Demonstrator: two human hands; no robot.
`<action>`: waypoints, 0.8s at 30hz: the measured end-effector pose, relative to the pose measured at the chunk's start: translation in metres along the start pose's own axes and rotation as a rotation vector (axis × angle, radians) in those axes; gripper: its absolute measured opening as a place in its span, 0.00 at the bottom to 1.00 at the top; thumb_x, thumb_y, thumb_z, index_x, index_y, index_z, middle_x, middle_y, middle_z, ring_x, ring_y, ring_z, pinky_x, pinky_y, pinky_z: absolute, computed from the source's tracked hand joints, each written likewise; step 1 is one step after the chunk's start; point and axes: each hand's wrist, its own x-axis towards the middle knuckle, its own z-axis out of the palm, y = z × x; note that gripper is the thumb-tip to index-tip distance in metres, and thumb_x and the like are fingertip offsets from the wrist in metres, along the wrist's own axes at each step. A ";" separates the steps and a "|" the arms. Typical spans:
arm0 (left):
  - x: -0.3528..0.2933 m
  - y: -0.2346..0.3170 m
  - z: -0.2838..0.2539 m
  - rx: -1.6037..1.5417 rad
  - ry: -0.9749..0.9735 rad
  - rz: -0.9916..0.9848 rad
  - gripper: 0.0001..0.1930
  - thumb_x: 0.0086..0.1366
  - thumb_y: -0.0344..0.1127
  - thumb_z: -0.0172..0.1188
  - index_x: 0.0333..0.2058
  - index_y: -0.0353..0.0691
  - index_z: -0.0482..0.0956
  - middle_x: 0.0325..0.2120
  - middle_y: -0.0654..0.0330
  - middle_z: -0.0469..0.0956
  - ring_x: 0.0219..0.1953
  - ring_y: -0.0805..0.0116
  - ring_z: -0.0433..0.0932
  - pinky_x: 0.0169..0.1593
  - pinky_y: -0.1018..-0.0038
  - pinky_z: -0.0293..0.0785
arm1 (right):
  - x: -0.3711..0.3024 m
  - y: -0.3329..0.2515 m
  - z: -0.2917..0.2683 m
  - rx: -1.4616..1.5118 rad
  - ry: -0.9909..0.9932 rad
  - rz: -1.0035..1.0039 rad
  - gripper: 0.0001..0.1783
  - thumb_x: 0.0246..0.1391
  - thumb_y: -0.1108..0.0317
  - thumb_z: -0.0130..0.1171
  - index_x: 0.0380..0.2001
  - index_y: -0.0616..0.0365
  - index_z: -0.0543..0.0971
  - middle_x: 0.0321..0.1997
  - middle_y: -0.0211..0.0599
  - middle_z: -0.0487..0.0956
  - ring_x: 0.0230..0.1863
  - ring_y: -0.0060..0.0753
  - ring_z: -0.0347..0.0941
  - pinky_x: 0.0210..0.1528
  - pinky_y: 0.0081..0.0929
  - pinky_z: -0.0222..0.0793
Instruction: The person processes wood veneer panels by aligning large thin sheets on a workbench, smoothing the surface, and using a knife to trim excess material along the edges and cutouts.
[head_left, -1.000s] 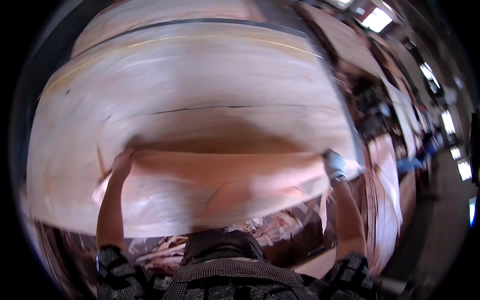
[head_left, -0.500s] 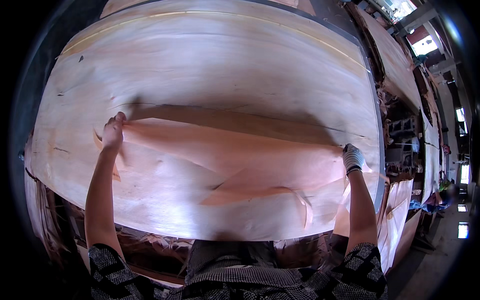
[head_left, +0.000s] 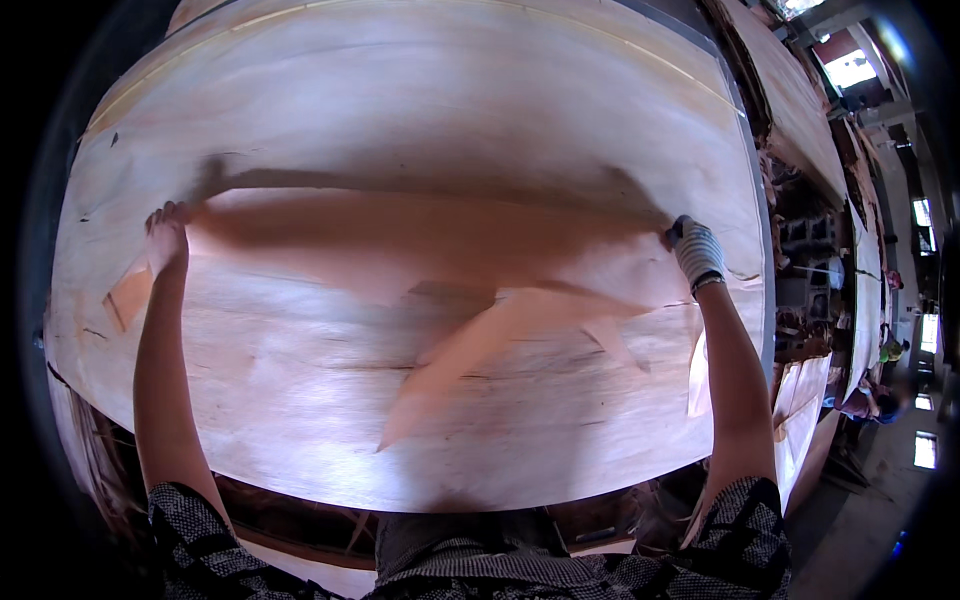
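Observation:
A long, thin orange-brown sheet of wood veneer (head_left: 430, 235) stretches between my two hands, its lower edge ragged and torn into hanging strips. My bare left hand (head_left: 167, 232) is closed on its left end. At the right end my right hand (head_left: 696, 252), in a striped white-and-grey glove, grips the same veneer. A narrow torn piece (head_left: 450, 350) hangs down from the middle toward me. Beneath lies a broad pale wood sheet (head_left: 280, 400), on which the held veneer throws a shadow along its far edge. Motion blurs part of the veneer.
A thin yellowish strip (head_left: 480, 3) runs along the far side of the pale sheet. Stacked wood sheets (head_left: 770, 90) and grey hollow blocks (head_left: 800, 240) stand to the right. Veneer scraps (head_left: 290, 510) lie below the near edge. A person (head_left: 870, 400) is far off at right.
Both hands have moved away from me, and the left hand also farther left. The veneer has moved with them, and its torn middle piece now hangs down separately.

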 end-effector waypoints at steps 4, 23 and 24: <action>-0.013 0.089 -0.004 -0.073 0.205 0.116 0.15 0.63 0.40 0.40 0.46 0.49 0.71 0.48 0.60 0.68 0.53 0.61 0.63 0.57 0.57 0.52 | -0.005 0.026 0.010 0.108 0.239 -0.043 0.13 0.52 0.63 0.49 0.41 0.53 0.70 0.34 0.50 0.76 0.36 0.52 0.72 0.41 0.44 0.67; -0.046 0.034 0.025 -0.611 0.253 -0.129 0.21 0.60 0.32 0.45 0.54 0.38 0.63 0.53 0.51 0.63 0.58 0.57 0.59 0.59 0.68 0.55 | -0.026 -0.287 0.004 1.021 -0.535 -0.075 0.08 0.52 0.68 0.48 0.36 0.56 0.70 0.15 0.32 0.70 0.17 0.25 0.67 0.18 0.24 0.62; -0.045 0.041 0.021 -0.623 0.267 -0.132 0.21 0.60 0.31 0.45 0.54 0.38 0.63 0.53 0.51 0.63 0.58 0.57 0.59 0.59 0.68 0.56 | -0.027 -0.317 0.003 0.968 -0.495 -0.306 0.09 0.52 0.68 0.48 0.36 0.57 0.70 0.16 0.33 0.71 0.18 0.26 0.68 0.20 0.26 0.63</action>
